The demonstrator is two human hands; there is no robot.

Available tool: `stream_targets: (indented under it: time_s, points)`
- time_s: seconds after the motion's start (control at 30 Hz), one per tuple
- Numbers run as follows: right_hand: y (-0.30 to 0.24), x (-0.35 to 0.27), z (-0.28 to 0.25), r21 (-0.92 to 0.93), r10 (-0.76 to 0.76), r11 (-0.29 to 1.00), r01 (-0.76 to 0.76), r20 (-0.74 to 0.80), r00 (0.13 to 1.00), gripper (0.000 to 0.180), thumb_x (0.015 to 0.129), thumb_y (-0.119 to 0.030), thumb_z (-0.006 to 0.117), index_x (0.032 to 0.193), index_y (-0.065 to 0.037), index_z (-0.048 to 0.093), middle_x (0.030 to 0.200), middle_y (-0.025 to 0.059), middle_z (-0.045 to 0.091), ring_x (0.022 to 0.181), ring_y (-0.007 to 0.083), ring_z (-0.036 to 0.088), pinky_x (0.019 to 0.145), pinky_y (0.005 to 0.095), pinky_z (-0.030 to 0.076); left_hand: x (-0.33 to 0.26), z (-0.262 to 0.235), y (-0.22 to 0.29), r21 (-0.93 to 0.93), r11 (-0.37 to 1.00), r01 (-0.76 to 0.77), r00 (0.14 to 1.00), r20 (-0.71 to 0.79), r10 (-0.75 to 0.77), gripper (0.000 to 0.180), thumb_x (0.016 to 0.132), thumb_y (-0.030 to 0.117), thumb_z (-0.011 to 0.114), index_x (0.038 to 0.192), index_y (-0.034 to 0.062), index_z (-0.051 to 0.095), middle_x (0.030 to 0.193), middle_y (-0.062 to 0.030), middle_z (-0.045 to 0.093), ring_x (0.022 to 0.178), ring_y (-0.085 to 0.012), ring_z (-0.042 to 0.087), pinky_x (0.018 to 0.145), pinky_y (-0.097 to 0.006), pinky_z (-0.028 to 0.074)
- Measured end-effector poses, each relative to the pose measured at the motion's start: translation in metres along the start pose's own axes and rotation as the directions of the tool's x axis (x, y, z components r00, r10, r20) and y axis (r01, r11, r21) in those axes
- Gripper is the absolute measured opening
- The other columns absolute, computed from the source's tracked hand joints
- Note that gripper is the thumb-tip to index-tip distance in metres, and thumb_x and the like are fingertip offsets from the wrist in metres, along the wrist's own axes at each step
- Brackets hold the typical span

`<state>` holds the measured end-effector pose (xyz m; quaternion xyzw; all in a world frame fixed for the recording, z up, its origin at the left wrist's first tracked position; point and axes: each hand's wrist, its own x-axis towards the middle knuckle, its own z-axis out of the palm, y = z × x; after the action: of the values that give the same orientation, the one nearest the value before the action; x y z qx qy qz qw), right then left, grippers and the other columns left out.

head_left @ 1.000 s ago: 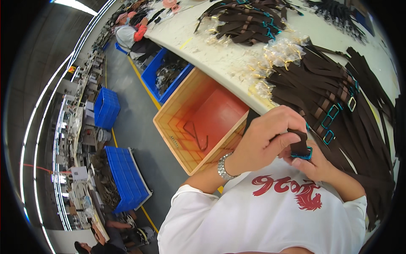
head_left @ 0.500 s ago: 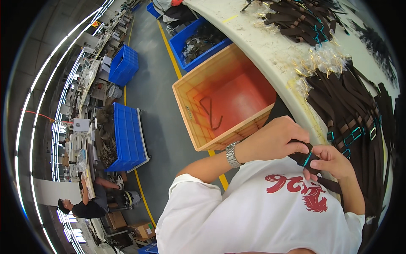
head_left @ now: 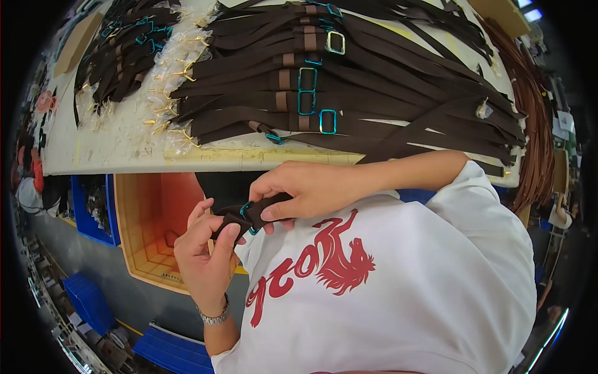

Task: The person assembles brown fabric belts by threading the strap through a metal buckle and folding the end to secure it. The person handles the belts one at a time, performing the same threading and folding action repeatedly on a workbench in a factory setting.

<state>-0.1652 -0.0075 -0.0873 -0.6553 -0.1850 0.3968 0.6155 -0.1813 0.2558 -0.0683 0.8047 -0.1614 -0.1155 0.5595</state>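
Note:
Close in front of my chest, both hands hold a dark brown webbing strap [head_left: 266,202] with a teal metal slide buckle [head_left: 245,210] on it. My left hand [head_left: 205,235], with a metal-band watch at the wrist, pinches the strap between thumb and fingers just left of the buckle. From the other side my right hand [head_left: 299,192] grips the strap right of the buckle, its fingers curled under. The strap is doubled at the buckle; how it threads through is partly hidden by my fingers.
Beyond my hands, a pale worktable [head_left: 112,140] bears a row of brown straps [head_left: 398,81] with teal buckles and plastic-wrapped gold hooks. Below its edge stands an orange bin [head_left: 134,249], with a blue crate [head_left: 93,218] beside it. Brown cords [head_left: 536,124] hang at the right.
My view has swung right, toward the worktable and its straps. Both hands still grip the strap at the buckle, which has shifted leftward in the picture.

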Motion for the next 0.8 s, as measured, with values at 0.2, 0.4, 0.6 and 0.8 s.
stream_targets:
  time_s: [0.2, 0.4, 0.6, 0.8]
  points:
    - [0.006, -0.008, 0.006, 0.173, 0.049, 0.984, -0.037, -0.069, 0.996, 0.025, 0.11, -0.027, 0.063, 0.114, -0.003, 0.069, 0.099, -0.0008, 0.076, 0.075, 0.0058, 0.063, 0.07, 0.0244, 0.051, -0.005, 0.009, 0.006, -0.171, 0.966, 0.192, 0.968, -0.129, -0.215, 0.012, 0.095, 0.002, 0.07, 0.085, -0.0041, 0.072, 0.072, -0.0044, 0.071, 0.077, -0.0134, 0.064, 0.119, -0.05, 0.041]
    - [0.001, -0.013, 0.002, 0.07, 0.006, 0.998, 0.002, -0.124, 0.992, 0.025, 0.107, -0.024, 0.066, 0.11, 0.0, 0.071, 0.093, 0.0012, 0.078, 0.072, 0.0079, 0.064, 0.067, 0.0256, 0.052, 0.0, 0.025, 0.01, -0.178, 0.97, 0.169, 0.982, -0.049, -0.18, 0.012, 0.096, 0.002, 0.069, 0.085, -0.0034, 0.072, 0.074, -0.0044, 0.071, 0.08, -0.0148, 0.064, 0.118, -0.049, 0.042]
    - [0.011, -0.016, 0.005, 0.02, -0.019, 1.0, 0.021, -0.106, 0.994, 0.02, 0.102, -0.018, 0.07, 0.106, 0.002, 0.07, 0.088, 0.0048, 0.08, 0.069, 0.0117, 0.068, 0.066, 0.0296, 0.052, -0.005, 0.032, 0.012, -0.043, 0.989, 0.14, 0.99, 0.041, -0.138, 0.012, 0.094, 0.003, 0.07, 0.084, -0.0035, 0.071, 0.072, -0.0059, 0.069, 0.076, -0.0173, 0.062, 0.113, -0.05, 0.046]
    - [0.03, -0.014, 0.007, -0.089, -0.144, 0.986, 0.138, -0.07, 0.987, 0.021, 0.1, -0.019, 0.072, 0.103, 0.002, 0.071, 0.09, 0.0085, 0.081, 0.072, 0.0175, 0.071, 0.07, 0.0342, 0.054, -0.008, 0.027, 0.004, 0.012, 0.998, 0.059, 0.961, 0.27, -0.06, 0.011, 0.092, 0.003, 0.072, 0.087, -0.0051, 0.069, 0.078, -0.0116, 0.065, 0.074, -0.026, 0.06, 0.106, -0.049, 0.051]
